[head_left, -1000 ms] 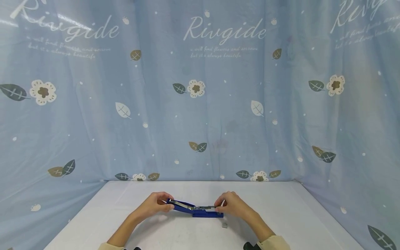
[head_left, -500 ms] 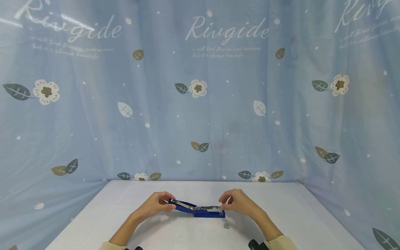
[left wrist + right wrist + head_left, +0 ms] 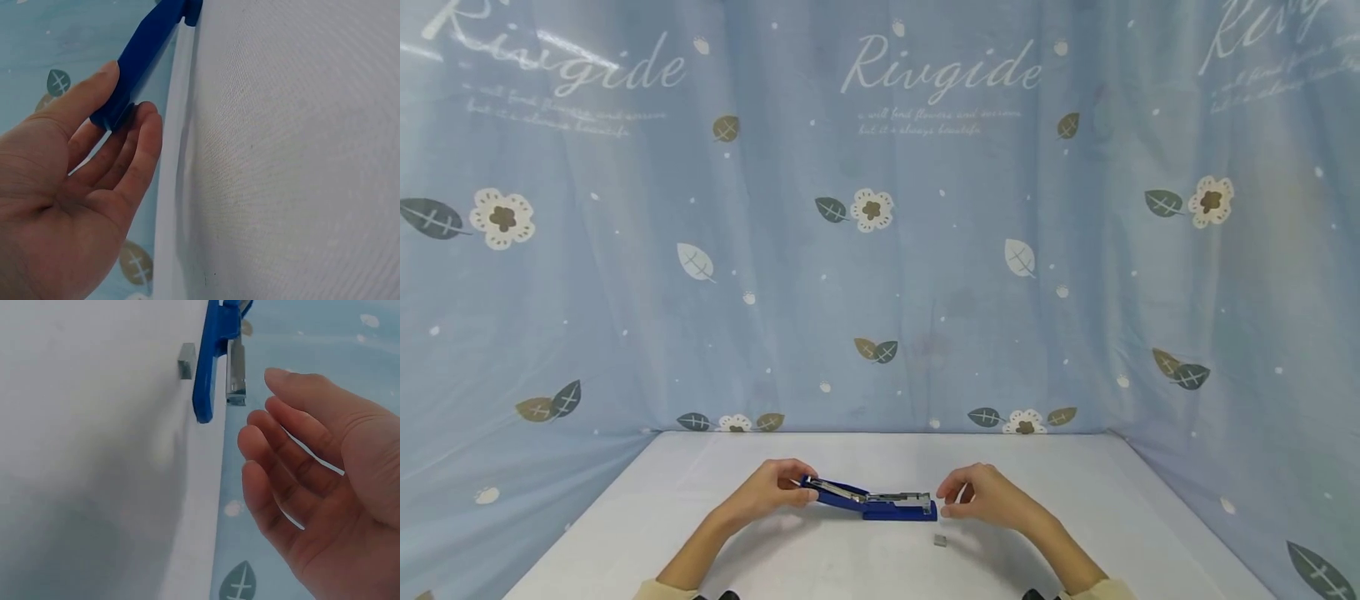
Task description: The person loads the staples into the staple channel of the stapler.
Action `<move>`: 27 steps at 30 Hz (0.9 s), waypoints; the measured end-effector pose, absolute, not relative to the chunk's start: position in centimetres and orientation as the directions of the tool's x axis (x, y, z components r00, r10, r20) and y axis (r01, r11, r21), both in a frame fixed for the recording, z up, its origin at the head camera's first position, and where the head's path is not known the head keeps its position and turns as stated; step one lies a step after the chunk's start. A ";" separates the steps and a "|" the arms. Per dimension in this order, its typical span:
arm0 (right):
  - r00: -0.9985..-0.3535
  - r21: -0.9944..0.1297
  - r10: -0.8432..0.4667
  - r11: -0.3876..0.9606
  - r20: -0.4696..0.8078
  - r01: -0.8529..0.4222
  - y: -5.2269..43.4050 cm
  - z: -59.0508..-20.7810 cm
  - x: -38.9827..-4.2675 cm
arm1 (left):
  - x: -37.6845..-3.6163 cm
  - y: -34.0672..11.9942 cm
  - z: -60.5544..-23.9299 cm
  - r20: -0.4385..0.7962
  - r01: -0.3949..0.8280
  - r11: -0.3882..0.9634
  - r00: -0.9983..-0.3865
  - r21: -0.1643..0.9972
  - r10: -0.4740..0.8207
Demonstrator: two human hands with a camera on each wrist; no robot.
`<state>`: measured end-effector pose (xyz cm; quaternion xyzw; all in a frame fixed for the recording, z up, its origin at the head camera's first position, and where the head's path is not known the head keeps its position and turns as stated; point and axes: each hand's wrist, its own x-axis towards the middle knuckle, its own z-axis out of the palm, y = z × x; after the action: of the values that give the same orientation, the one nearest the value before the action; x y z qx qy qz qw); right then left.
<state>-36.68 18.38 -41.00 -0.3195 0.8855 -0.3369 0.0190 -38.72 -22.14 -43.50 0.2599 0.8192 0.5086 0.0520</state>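
Note:
A blue stapler (image 3: 899,511) lies spread wide on the white table, its base on the right and its top arm swung over to the left. My left hand (image 3: 772,487) pinches the free end of that top arm, thumb on one side and fingers on the other, as the left wrist view shows with the blue arm (image 3: 147,53). Just off the base's right end is my right hand (image 3: 988,495), fingers loosely bent and holding nothing. The metal staple channel (image 3: 236,372) sits above the base, apart from the fingertips (image 3: 253,419).
A small grey block of staples (image 3: 940,540) lies on the table in front of the stapler's right end. The white table (image 3: 850,567) meets a blue patterned curtain (image 3: 880,292) at the back and both sides.
My right hand has let go of the metal channel at the stapler's right end and drawn away to the right. The left hand keeps its pinch on the top arm.

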 end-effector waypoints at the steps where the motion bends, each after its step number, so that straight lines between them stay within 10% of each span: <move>1: -0.793 -0.613 -0.582 0.565 0.177 -0.552 18.4 -41.1 -36.6 | -38.7 -22.1 -43.5 0.177 0.371 0.349 -0.860 0.860 0.478; 27: -0.787 -0.654 -0.616 0.586 0.023 -0.478 18.1 -42.1 -36.0 | -38.7 -22.0 -43.4 0.167 0.359 0.346 -0.863 0.867 0.477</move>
<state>-36.04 18.15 -42.08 -0.3091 0.8846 -0.3334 0.1038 -38.73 -22.02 -43.43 0.2556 0.8184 0.5114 0.0577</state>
